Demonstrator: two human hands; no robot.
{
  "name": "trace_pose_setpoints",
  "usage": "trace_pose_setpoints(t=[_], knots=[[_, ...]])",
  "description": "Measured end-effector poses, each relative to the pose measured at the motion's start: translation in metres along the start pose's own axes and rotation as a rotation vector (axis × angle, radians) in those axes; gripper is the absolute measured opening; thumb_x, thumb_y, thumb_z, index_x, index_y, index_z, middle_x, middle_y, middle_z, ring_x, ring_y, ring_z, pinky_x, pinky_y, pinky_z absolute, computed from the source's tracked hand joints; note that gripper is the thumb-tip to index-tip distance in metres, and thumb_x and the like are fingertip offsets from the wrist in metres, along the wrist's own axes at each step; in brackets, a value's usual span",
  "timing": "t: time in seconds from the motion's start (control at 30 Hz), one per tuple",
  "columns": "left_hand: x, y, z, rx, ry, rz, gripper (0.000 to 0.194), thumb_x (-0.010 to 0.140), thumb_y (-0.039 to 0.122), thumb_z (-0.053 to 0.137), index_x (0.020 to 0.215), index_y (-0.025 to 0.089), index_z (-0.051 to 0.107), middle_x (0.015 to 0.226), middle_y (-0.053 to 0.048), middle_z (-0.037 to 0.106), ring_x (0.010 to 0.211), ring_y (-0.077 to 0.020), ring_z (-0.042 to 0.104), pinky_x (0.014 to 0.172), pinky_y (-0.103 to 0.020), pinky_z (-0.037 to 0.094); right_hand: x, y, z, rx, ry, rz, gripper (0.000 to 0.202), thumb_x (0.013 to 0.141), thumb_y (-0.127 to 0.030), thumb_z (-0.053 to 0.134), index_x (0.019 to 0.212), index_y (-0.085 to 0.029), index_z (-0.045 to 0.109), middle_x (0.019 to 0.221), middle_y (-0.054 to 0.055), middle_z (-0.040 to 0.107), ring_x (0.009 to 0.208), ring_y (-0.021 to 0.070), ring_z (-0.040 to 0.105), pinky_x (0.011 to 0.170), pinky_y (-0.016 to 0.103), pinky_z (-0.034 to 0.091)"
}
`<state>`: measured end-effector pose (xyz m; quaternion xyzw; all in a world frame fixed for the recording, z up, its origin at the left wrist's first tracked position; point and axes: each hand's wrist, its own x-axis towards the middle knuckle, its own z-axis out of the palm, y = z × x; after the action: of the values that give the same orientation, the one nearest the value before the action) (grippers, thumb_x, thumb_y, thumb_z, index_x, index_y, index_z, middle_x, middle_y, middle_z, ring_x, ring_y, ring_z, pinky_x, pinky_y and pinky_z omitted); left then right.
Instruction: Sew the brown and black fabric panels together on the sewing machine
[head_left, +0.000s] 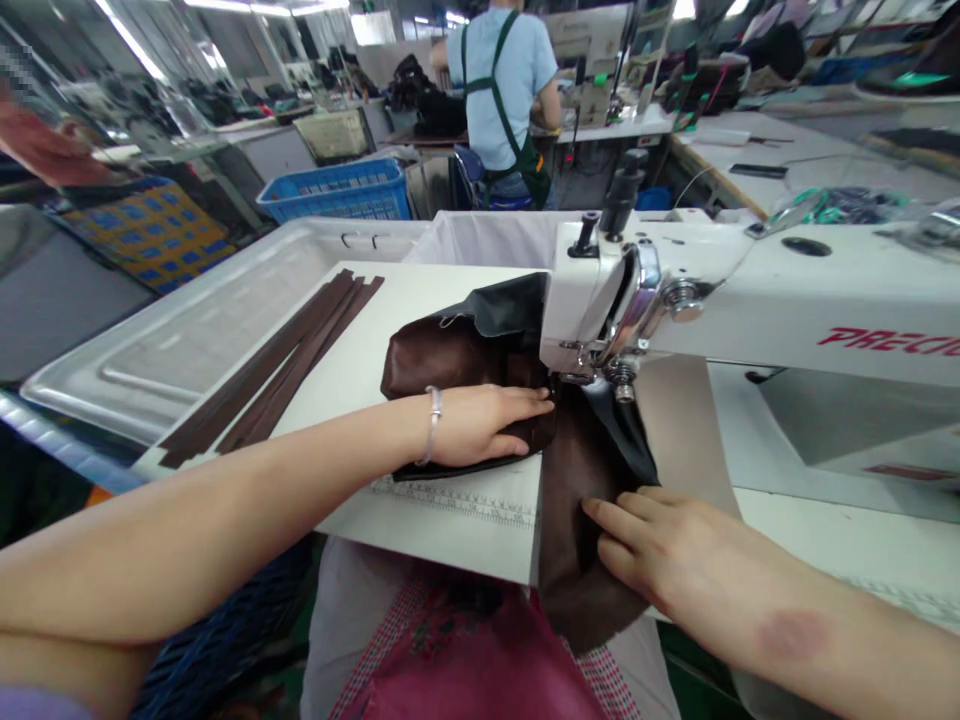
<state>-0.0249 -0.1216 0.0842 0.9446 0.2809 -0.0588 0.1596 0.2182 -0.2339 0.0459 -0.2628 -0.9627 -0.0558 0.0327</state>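
Note:
Dark brown leather-like material [431,355] with a black lining lies bunched under the head of a white sewing machine [592,300]. My left hand [480,425] lies flat on it, fingers stretched toward the needle area and thumb apart. In front of the machine, a brown panel [574,480] of the same material hangs over the table edge toward my lap. On its right side rests my right hand [667,545], fingers extended over the surface, not visibly pinching it. The needle tip is hidden by the presser foot and material.
Several dark brown strips [285,370] lie on the white table [435,525], left of the material. A printed ruler scale runs along its front. Beyond stand a translucent plastic tray [172,330] and a blue basket [337,190]. A co-worker [499,90] sits farther back.

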Motion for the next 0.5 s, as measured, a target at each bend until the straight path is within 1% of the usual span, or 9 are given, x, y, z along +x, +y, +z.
trace_pose_setpoints(t=[0.07, 0.13, 0.2, 0.27, 0.33, 0.37, 0.4, 0.43, 0.5], knots=[[-0.036, -0.007, -0.016, -0.123, 0.054, 0.037, 0.045, 0.098, 0.040, 0.040, 0.137, 0.018, 0.044, 0.149, -0.008, 0.037, 0.134, -0.0179, 0.040, 0.110, -0.030, 0.033, -0.011, -0.013, 0.008, 0.039, 0.103, 0.116, 0.025, 0.069, -0.006, 0.053, 0.086, -0.021, 0.065, 0.106, 0.006, 0.067, 0.080, 0.0219, 0.060, 0.072, 0.038, 0.052], [-0.074, -0.017, -0.023, -0.128, 0.105, 0.103, 0.048, 0.096, 0.047, 0.040, 0.135, 0.021, 0.047, 0.146, -0.007, 0.042, 0.137, -0.0214, 0.035, 0.113, -0.037, 0.030, -0.021, -0.023, 0.017, 0.067, 0.180, 0.212, 0.042, 0.065, -0.005, 0.048, 0.101, -0.020, 0.065, 0.115, 0.007, 0.065, 0.089, 0.0240, 0.059, 0.079, 0.042, 0.051], [-0.105, -0.027, -0.017, 0.020, 0.176, 0.103, 0.061, 0.088, 0.050, 0.054, 0.139, 0.021, 0.041, 0.146, -0.009, 0.041, 0.141, -0.0289, 0.025, 0.116, -0.049, 0.020, -0.027, -0.030, 0.024, 0.082, 0.212, 0.257, 0.059, 0.060, -0.002, 0.044, 0.114, -0.019, 0.061, 0.120, 0.006, 0.063, 0.094, 0.0245, 0.058, 0.083, 0.044, 0.050], [-0.122, -0.031, -0.001, 0.212, 0.230, 0.090, 0.058, 0.087, 0.035, 0.057, 0.140, 0.020, 0.039, 0.144, -0.009, 0.044, 0.141, -0.0313, 0.023, 0.116, -0.057, 0.009, -0.027, -0.036, 0.029, 0.097, 0.209, 0.265, 0.071, 0.056, 0.000, 0.041, 0.123, -0.018, 0.056, 0.124, 0.006, 0.061, 0.095, 0.0240, 0.057, 0.083, 0.043, 0.050], [-0.122, -0.019, 0.018, 0.330, 0.268, 0.142, 0.042, 0.090, 0.016, 0.047, 0.132, 0.019, 0.049, 0.129, -0.008, 0.058, 0.133, -0.0266, 0.040, 0.116, -0.059, 0.005, -0.022, -0.039, 0.031, 0.129, 0.170, 0.275, 0.075, 0.056, -0.001, 0.042, 0.128, -0.019, 0.054, 0.137, 0.008, 0.050, 0.096, 0.0247, 0.056, 0.082, 0.044, 0.050], [-0.118, -0.008, 0.027, 0.358, 0.279, 0.197, 0.036, 0.090, 0.010, 0.043, 0.123, 0.017, 0.056, 0.115, -0.006, 0.066, 0.122, -0.0226, 0.052, 0.118, -0.056, 0.008, -0.018, -0.040, 0.030, 0.144, 0.143, 0.283, 0.074, 0.057, -0.002, 0.043, 0.129, -0.019, 0.053, 0.146, 0.010, 0.040, 0.096, 0.0250, 0.056, 0.080, 0.044, 0.051], [-0.112, 0.008, 0.033, 0.377, 0.276, 0.262, 0.031, 0.090, 0.009, 0.041, 0.113, 0.015, 0.061, 0.101, -0.005, 0.069, 0.106, -0.0195, 0.060, 0.118, -0.052, 0.015, -0.014, -0.041, 0.030, 0.157, 0.115, 0.291, 0.073, 0.059, -0.002, 0.044, 0.129, -0.020, 0.053, 0.152, 0.011, 0.028, 0.095, 0.0247, 0.056, 0.078, 0.044, 0.051], [-0.105, 0.026, 0.038, 0.404, 0.255, 0.332, 0.025, 0.090, 0.011, 0.043, 0.104, 0.013, 0.064, 0.087, -0.004, 0.069, 0.091, -0.0175, 0.063, 0.116, -0.047, 0.026, -0.010, -0.042, 0.028, 0.170, 0.085, 0.298, 0.072, 0.060, -0.002, 0.045, 0.129, -0.021, 0.053, 0.156, 0.011, 0.017, 0.094, 0.0241, 0.056, 0.076, 0.043, 0.051], [-0.089, 0.060, 0.040, 0.477, 0.228, 0.459, 0.020, 0.089, 0.016, 0.047, 0.090, 0.011, 0.066, 0.076, -0.006, 0.066, 0.072, -0.0177, 0.062, 0.100, -0.042, 0.044, -0.002, -0.042, 0.025, 0.199, 0.024, 0.300, 0.073, 0.061, -0.003, 0.048, 0.131, -0.023, 0.051, 0.158, 0.008, 0.006, 0.093, 0.0232, 0.056, 0.075, 0.043, 0.051]])
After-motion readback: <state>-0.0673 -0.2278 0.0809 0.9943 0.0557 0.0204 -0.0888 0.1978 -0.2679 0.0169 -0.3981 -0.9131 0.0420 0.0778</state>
